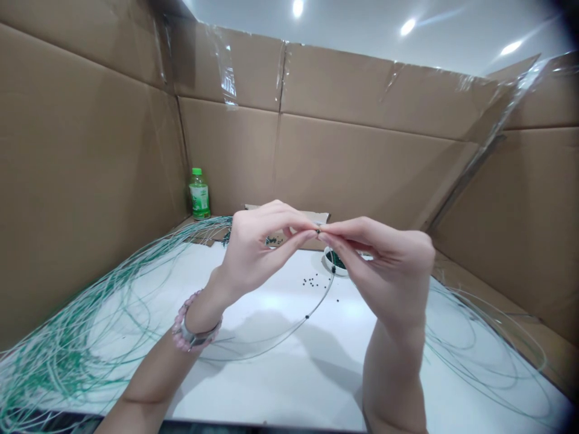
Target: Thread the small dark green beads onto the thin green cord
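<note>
My left hand [265, 247] and my right hand [384, 265] meet fingertip to fingertip above the white table. Between their pinched fingers is a small dark bead [318, 231]; which hand bears it is hard to tell, but both touch it. A thin clear cord [289, 333] hangs from the fingers and curves down to the left, carrying a dark bead cluster [333, 270] and a single dark bead [307, 317]. Behind my right fingers stands a white bowl [346, 271] of dark green beads, partly hidden. Loose dark beads [310, 281] lie on the table.
A large tangle of green and white cords [58, 361] covers the table's left side, and looser cords [474, 374] curl at the right. A green bottle [199, 196] stands at the back left. Cardboard walls [362, 150] enclose the white table [253, 398].
</note>
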`<state>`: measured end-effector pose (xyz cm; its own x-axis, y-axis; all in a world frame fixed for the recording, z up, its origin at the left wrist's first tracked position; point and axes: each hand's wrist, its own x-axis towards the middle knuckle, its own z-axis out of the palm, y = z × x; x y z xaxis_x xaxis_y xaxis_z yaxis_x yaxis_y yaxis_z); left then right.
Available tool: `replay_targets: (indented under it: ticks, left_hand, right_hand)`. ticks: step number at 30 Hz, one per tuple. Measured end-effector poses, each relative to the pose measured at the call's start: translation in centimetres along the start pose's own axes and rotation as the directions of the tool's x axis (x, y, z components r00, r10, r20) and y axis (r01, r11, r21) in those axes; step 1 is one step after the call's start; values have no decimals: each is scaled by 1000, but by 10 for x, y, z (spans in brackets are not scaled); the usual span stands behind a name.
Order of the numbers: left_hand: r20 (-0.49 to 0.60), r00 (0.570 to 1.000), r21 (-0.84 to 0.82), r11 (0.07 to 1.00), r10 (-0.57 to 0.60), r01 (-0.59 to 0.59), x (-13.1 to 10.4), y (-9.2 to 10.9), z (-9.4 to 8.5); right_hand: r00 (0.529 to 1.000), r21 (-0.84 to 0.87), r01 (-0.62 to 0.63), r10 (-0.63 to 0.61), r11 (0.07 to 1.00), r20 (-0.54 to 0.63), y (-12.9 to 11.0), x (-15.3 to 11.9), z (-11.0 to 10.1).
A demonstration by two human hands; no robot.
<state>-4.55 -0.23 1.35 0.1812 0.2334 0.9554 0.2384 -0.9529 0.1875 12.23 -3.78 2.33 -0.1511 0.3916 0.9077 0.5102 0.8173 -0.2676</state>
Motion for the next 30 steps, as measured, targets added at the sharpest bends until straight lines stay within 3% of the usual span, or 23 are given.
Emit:
replay_targets:
  ticks: [5,9,14,16,20,24,27,30]
  left_hand:
    - [-33,999,1,1000,13,-13,0,0,2]
    - [-110,988,114,989,107,-95,-3,-3,9]
    - [-99,987,152,982,127,-111,-3,-7,14]
    - [-87,987,189,975,133,-114,-3,-8,14]
    - [-47,994,223,971,100,-88,-4,-10,15]
    - [-48,997,152,987,63,-55,-6,-12,22]
    - [-68,997,58,998,32,-28,-7,-17,26]
    - [-27,995,-98,991,-91,88,-8,-34,29]
  right_hand:
    - [998,95,-54,52,994,24,3,1,2]
    - [994,92,-104,101,990,45,2,2,5]
    - [976,70,-205,198,976,94,3,3,5]
    - [951,22,-245,236,969,198,7,4,-1]
    - [842,-73,-262,265,962,470,17,8,-14]
    - [888,111,-332,271,937,370,19,10,-11]
    - [915,145,-326,273,934,297,18,11,-3]
    - [935,205,-317,268,926,233,18,11,0]
